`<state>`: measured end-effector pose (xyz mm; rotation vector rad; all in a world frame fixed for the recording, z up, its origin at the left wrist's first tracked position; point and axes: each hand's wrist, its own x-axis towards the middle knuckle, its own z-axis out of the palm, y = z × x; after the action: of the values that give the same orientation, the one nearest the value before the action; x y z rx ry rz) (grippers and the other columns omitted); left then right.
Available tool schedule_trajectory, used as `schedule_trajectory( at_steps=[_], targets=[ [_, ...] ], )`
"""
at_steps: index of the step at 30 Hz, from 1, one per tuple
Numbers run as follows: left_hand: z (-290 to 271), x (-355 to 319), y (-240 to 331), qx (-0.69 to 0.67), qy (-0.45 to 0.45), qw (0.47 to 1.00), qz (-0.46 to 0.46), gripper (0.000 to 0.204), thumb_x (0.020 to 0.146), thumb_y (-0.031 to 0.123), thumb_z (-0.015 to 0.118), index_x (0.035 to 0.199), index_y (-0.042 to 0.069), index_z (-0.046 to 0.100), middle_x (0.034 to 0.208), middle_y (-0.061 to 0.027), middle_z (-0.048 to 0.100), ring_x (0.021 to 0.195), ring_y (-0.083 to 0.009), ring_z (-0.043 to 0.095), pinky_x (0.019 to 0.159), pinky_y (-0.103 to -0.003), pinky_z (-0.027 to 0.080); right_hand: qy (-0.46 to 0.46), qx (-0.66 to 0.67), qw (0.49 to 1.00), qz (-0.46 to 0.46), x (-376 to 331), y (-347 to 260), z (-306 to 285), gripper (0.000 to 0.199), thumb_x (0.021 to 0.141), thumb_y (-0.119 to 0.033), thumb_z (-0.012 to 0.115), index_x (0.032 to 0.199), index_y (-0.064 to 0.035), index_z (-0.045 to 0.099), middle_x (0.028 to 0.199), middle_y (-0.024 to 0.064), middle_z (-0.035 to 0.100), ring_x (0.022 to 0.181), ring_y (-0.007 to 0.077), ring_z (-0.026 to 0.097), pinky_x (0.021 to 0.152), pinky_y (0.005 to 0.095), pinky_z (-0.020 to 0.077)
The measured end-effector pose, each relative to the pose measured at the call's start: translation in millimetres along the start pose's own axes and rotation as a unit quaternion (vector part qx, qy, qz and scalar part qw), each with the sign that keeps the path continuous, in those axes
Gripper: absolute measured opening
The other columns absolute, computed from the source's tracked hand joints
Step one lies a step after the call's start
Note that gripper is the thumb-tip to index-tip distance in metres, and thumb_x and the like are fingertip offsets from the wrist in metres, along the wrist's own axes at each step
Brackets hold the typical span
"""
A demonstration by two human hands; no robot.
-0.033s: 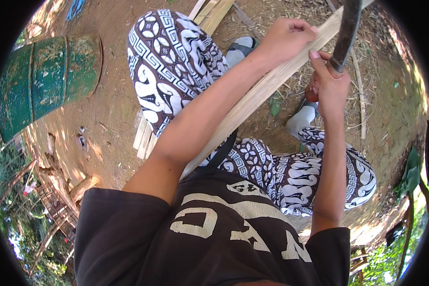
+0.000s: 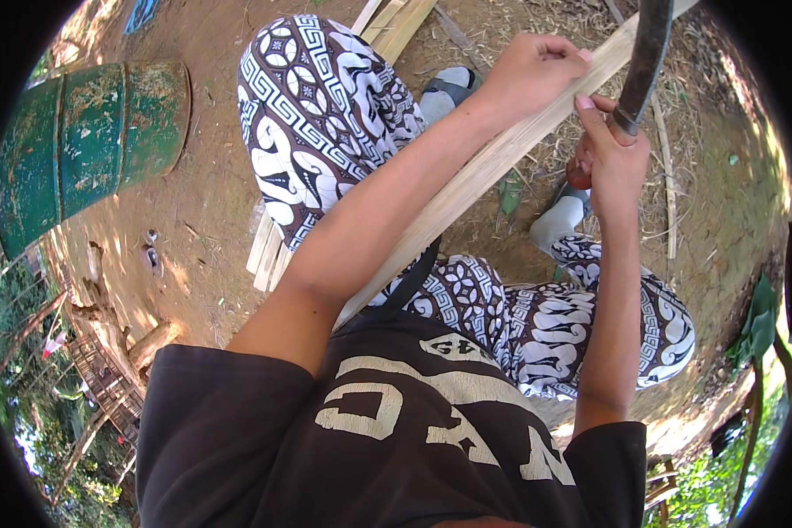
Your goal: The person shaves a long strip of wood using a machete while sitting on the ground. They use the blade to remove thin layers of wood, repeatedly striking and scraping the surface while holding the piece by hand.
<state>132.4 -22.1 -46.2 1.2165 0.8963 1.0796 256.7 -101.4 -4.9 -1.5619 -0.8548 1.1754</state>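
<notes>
Bamboo strip [image 2: 502, 158] in left hand [image 2: 537, 75], fingers clamped; right hand [image 2: 612, 158] fisted on dark blade [image 2: 647, 53], green drum [image 2: 88, 141] aside.

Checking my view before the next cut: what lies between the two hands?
In the head view, only the pale bamboo strip spans between the left hand and the right hand, which holds the dark blade.

Only 1 view — head-worn fisheye, looking steeply down, close over the lap.
</notes>
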Motion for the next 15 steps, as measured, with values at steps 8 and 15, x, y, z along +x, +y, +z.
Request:
schedule_trajectory(
  at_steps=[8, 15],
  targets=[
    [-7.1, -5.0, 18.4, 0.097, -0.116, 0.98, -0.127, 0.051, 0.103, 0.047, 0.05, 0.123, 0.003, 0.067, 0.081, -0.0019, 0.066, 0.073, -0.0078, 0.058, 0.067, -0.026, 0.045, -0.006, 0.086, 0.996, 0.002, 6.9, -9.6, -14.3, 0.023, 0.084, -0.01, 0.077, 0.097, 0.0038, 0.064, 0.061, -0.0011, 0.053, 0.046, 0.0047, 0.043, 0.043, 0.0228, 0.0311],
    [-11.9, -27.0, 37.8, -0.002, -0.294, 0.901, -0.319, 0.094, 0.095, 0.077, 0.017, 0.129, 0.002, 0.059, 0.098, -0.0082, 0.069, 0.087, -0.0187, 0.065, 0.089, -0.032, 0.049, 0.078, 0.169, 0.982, -0.029, 31.5, -28.6, -66.1, 0.015, 0.084, -0.005, 0.074, 0.091, 0.0024, 0.063, 0.055, -0.003, 0.043, 0.043, 0.0074, 0.037, 0.046, 0.0265, 0.0339]
  ],
)
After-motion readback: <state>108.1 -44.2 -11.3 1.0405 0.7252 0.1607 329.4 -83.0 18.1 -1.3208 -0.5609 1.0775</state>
